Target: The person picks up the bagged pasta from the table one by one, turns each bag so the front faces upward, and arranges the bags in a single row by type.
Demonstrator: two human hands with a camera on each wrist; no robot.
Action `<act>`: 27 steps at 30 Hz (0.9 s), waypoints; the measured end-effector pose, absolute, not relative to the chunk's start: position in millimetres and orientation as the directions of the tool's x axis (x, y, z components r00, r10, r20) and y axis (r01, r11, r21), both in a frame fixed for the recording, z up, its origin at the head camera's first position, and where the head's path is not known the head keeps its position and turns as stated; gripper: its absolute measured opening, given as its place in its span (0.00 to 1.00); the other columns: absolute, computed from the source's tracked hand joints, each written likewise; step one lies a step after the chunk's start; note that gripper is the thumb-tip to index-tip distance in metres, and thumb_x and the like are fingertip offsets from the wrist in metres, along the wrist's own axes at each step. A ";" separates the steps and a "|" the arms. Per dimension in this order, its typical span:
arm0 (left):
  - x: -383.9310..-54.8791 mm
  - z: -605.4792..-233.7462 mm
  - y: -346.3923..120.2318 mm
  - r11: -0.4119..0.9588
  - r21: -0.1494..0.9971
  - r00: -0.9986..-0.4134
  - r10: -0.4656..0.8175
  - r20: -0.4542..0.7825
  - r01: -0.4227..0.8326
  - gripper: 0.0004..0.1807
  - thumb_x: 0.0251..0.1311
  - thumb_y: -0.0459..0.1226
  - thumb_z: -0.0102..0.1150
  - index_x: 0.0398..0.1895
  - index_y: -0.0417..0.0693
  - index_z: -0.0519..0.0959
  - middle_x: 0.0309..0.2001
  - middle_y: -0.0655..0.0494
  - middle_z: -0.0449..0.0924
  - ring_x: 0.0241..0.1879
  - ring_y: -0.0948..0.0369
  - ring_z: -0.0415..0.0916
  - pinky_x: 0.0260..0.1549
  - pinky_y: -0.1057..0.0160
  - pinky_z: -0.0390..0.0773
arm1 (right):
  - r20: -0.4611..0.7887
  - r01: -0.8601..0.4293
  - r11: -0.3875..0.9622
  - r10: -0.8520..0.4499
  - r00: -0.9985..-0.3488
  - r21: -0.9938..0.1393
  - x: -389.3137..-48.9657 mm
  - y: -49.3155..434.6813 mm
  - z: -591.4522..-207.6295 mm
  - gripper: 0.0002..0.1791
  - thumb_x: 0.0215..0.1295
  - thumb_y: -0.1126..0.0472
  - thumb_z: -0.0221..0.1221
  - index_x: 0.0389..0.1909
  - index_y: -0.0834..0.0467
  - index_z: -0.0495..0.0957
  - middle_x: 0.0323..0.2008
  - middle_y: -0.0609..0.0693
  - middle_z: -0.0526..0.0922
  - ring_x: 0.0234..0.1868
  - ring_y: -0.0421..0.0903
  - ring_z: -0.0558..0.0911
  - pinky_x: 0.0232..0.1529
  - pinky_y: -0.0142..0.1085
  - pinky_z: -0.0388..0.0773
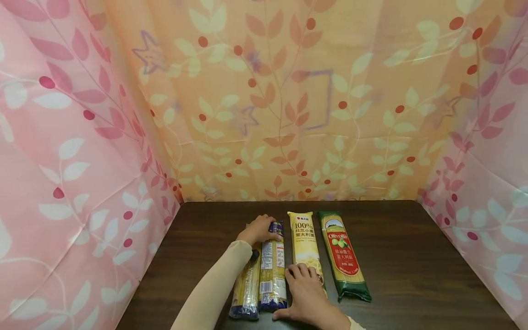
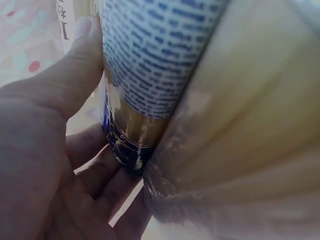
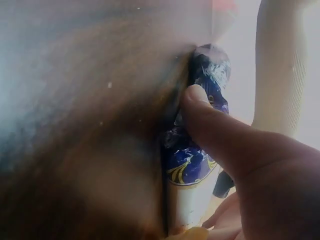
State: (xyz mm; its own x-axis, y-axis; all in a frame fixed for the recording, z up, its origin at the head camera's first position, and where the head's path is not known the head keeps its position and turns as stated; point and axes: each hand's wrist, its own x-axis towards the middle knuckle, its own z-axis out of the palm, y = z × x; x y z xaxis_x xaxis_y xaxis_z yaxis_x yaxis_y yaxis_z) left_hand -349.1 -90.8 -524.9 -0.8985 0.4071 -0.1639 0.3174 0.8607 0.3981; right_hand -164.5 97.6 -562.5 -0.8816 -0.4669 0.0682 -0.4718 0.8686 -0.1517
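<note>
Four... several spaghetti packs lie lengthwise on the dark table. My left hand (image 1: 259, 229) grips the far end of the printed-label spaghetti pack (image 1: 272, 275), which has blue ends. In the left wrist view, the thumb and fingers bracket that pack's label side (image 2: 155, 50). Left of it, partly under the forearm, lies a clear-faced spaghetti pack (image 1: 246, 293). My right hand (image 1: 307, 293) rests spread over the near part of a yellow pasta pack (image 1: 305, 238). Its thumb touches the printed pack's blue end (image 3: 192, 162) in the right wrist view.
A green-ended spaghetti pack (image 1: 342, 256) with a red label lies to the right, apart from both hands. The brown wood-grain table (image 1: 412, 256) meets an orange leaf-patterned curtain (image 1: 363, 137) behind and pink curtains (image 1: 82, 183) at the sides.
</note>
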 end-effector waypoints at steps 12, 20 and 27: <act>-345.3 -523.1 -89.9 0.854 0.404 -0.889 0.423 -0.174 0.327 0.40 0.69 0.59 0.70 0.76 0.46 0.74 0.68 0.46 0.74 0.62 0.49 0.73 0.59 0.45 0.78 | 0.063 -0.432 0.887 -0.427 -0.902 -0.162 -162.3 92.5 -561.0 0.63 0.40 0.08 0.63 0.63 0.56 0.84 0.61 0.53 0.77 0.59 0.55 0.70 0.54 0.56 0.68; -349.3 -524.4 -89.7 0.842 0.474 -0.910 0.376 -0.173 0.258 0.37 0.77 0.62 0.57 0.73 0.44 0.76 0.69 0.44 0.73 0.65 0.45 0.72 0.61 0.38 0.74 | 0.090 -0.447 0.857 -0.440 -0.894 -0.256 -167.8 95.3 -559.3 0.60 0.39 0.15 0.72 0.65 0.56 0.84 0.62 0.50 0.79 0.60 0.54 0.71 0.54 0.54 0.68; -348.3 -529.7 -88.4 0.780 0.584 -0.941 0.328 -0.079 0.223 0.34 0.77 0.59 0.58 0.71 0.43 0.77 0.68 0.42 0.75 0.61 0.44 0.75 0.60 0.39 0.77 | 0.131 -0.433 0.812 -0.417 -0.900 -0.391 -166.1 101.4 -555.4 0.58 0.39 0.27 0.82 0.69 0.57 0.80 0.63 0.49 0.82 0.60 0.52 0.73 0.55 0.52 0.68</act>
